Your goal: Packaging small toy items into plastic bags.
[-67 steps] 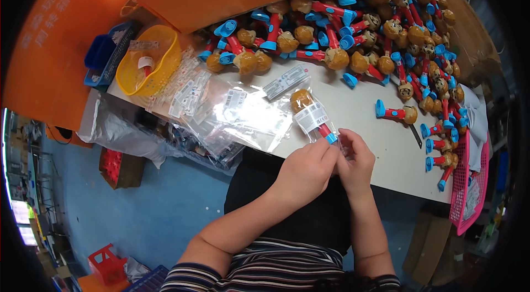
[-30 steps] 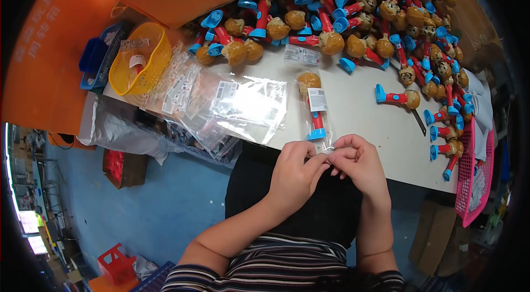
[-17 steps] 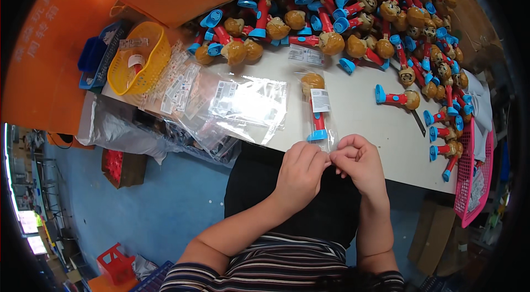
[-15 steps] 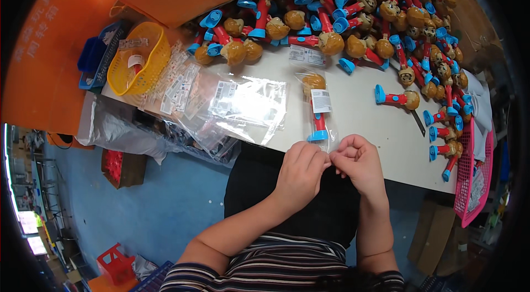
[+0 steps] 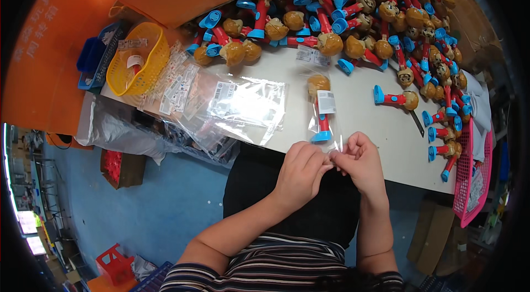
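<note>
Bagged toy mid-frame — shifted slightly right versus half a second ago; left hand and right hand both pinch the lower end of the clear bag; handling stays there — can't tell if sealed.

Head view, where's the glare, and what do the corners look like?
In the head view, white glare washes out part of the clear bags, beyond and left of the left hand; the same view's corners are black.
</note>
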The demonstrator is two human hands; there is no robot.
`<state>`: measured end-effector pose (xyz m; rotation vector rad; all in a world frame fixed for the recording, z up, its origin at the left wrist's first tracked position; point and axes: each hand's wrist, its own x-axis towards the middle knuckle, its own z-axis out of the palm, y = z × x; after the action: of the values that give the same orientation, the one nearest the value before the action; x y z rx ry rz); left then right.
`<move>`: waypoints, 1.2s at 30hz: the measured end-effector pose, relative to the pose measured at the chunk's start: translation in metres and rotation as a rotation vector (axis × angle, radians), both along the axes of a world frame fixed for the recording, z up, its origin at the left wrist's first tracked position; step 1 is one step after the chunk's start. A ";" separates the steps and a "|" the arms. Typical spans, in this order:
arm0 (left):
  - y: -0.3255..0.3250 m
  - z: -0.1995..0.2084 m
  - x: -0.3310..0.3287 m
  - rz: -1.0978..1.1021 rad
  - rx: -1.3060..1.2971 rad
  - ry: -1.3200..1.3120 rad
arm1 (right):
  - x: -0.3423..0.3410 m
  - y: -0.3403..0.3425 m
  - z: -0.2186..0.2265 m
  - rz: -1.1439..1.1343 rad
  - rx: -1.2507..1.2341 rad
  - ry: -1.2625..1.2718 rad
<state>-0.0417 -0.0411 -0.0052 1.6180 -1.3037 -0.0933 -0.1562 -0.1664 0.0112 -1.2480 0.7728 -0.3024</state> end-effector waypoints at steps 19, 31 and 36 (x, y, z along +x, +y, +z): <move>0.001 -0.002 0.002 0.040 -0.068 -0.291 | 0.003 -0.006 0.007 0.014 0.022 0.053; -0.001 -0.008 0.005 -0.042 -0.050 -0.235 | 0.005 0.002 0.002 -0.099 -0.057 0.011; 0.019 0.004 0.018 -0.124 -0.058 0.000 | 0.005 0.002 0.004 -0.232 -0.033 -0.017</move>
<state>-0.0233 -0.0219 -0.0011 1.4873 -1.3947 -0.1297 -0.1513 -0.1646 0.0150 -1.1863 0.9021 -0.5154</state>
